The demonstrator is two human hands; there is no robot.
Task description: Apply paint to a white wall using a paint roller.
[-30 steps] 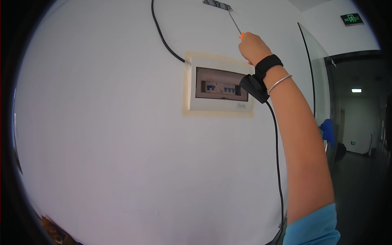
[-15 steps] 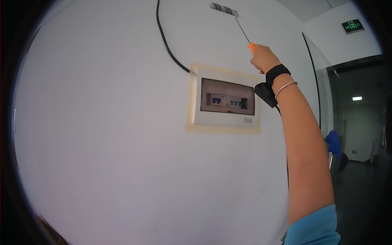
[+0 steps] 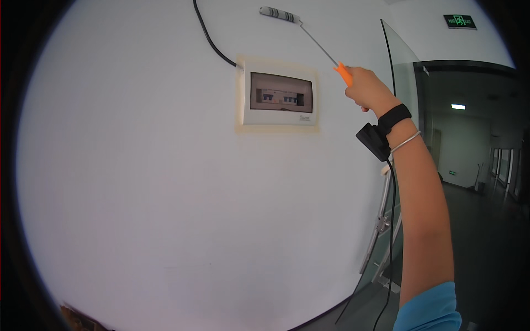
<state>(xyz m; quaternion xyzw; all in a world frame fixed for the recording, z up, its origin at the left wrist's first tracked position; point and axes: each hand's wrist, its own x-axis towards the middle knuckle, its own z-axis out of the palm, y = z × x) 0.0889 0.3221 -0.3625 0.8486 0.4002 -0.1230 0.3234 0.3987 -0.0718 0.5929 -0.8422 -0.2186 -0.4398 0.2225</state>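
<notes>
My right hand [image 3: 369,88] is closed round the orange handle of a paint roller [image 3: 280,15]. The roller's thin metal rod slants up and left from the handle. Its grey, dark-striped sleeve is up at the top of the white wall [image 3: 182,193]; whether it touches the wall I cannot tell. Left of my hand and below the sleeve, a breaker box [image 3: 279,117] with a tinted window is set in the wall, framed by masking tape [image 3: 276,129]. A black device [image 3: 374,142] with a cable is strapped at my right wrist. My left hand is out of view.
A black cable [image 3: 208,39] runs from the box's upper left corner to the top. Right of the wall stand a glass panel [image 3: 404,55] and a metal folding frame [image 3: 381,223]. Beyond lies a dark corridor [image 3: 469,220] under a green exit sign [image 3: 460,21]. Something brown [image 3: 77,319] sits lower left.
The view has shifted, so the breaker box appears higher and further left. My right arm has drawn back a little from the wall, still gripping the roller. More corridor and the metal frame now show.
</notes>
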